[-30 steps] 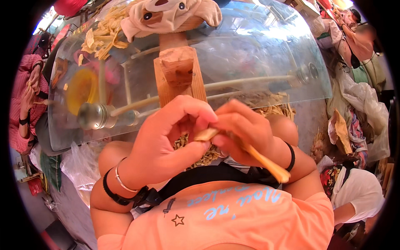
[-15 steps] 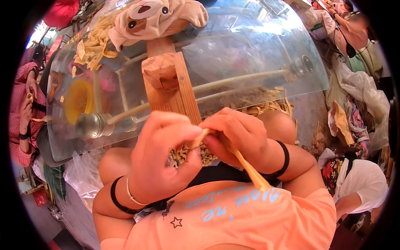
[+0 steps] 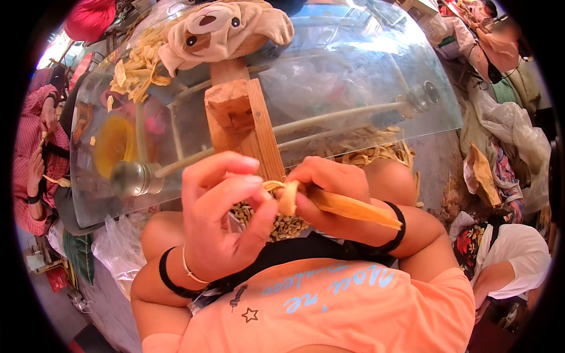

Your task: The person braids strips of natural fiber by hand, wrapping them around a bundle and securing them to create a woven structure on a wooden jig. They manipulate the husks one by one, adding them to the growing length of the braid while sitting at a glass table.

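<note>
A flat tan-yellow dried plant strip (image 3: 356, 209) runs between my hands in front of my chest. Its near end bends into a small loop between my fingertips. My right hand (image 3: 336, 187) closes round the strip beside the loop, and the long tail sticks out rightward past my wrist. My left hand (image 3: 222, 209) pinches at the loop's left side with thumb and index finger; the other fingers are bent and free. Below the hands, in my lap, lies a heap of small cut or folded tan pieces (image 3: 283, 228), partly hidden by my fingers.
A glass table (image 3: 329, 88) stands ahead, with a wooden block stand (image 3: 259, 123) and a plush dog-face cloth (image 3: 215, 35) on it. Loose strips (image 3: 138, 73) lie at far left. A person in striped sleeves (image 3: 36, 159) handles a strip at left; plastic sheeting (image 3: 506, 129) lies at right.
The strip's tail has swung from pointing down toward my shirt to pointing right. A loop now shows between my fingertips. My left fingers have spread a little and turned.
</note>
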`<state>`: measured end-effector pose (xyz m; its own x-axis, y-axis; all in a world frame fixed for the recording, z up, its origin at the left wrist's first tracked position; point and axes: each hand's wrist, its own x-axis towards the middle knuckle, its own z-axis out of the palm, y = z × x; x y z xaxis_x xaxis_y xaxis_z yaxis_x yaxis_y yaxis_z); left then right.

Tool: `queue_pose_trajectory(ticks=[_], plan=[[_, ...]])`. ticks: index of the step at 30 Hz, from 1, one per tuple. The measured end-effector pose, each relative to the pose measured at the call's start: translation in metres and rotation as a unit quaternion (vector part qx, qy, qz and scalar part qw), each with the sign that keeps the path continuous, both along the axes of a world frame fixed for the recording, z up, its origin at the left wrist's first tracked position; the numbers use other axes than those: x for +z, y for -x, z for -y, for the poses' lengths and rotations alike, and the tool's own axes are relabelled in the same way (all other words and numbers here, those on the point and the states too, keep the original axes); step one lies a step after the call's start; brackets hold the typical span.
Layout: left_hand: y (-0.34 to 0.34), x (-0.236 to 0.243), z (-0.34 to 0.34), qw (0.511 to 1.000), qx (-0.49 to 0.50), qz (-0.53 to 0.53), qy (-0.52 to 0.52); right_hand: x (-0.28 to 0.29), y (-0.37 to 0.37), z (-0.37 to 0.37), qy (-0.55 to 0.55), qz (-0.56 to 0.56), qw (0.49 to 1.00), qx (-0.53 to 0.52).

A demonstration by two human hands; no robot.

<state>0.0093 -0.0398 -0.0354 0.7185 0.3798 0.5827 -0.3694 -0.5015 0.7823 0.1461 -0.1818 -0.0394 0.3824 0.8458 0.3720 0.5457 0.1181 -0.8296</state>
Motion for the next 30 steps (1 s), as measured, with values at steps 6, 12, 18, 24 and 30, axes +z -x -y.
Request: queue_pose_trajectory(ticks=[6,12,18,24,30], plan=[[-0.004,0.009,-0.027,0.963,-0.191,-0.164,-0.095,-0.003,0.000,-0.001,-0.036,0.019,0.996,0.075],[0.014,0.014,-0.045,0.978,-0.162,-0.117,-0.061,0.009,-0.032,0.009,0.006,0.093,0.982,0.164],[0.014,0.020,-0.056,0.965,-0.184,-0.187,0.002,0.005,-0.036,0.008,0.032,0.004,0.979,0.200],[0.007,0.023,-0.034,0.962,-0.214,-0.169,0.004,0.007,-0.033,0.004,0.042,-0.052,0.972,0.226],[0.017,0.004,-0.043,0.952,-0.129,-0.196,0.196,0.015,-0.036,0.008,0.120,-0.109,0.971,0.178]])
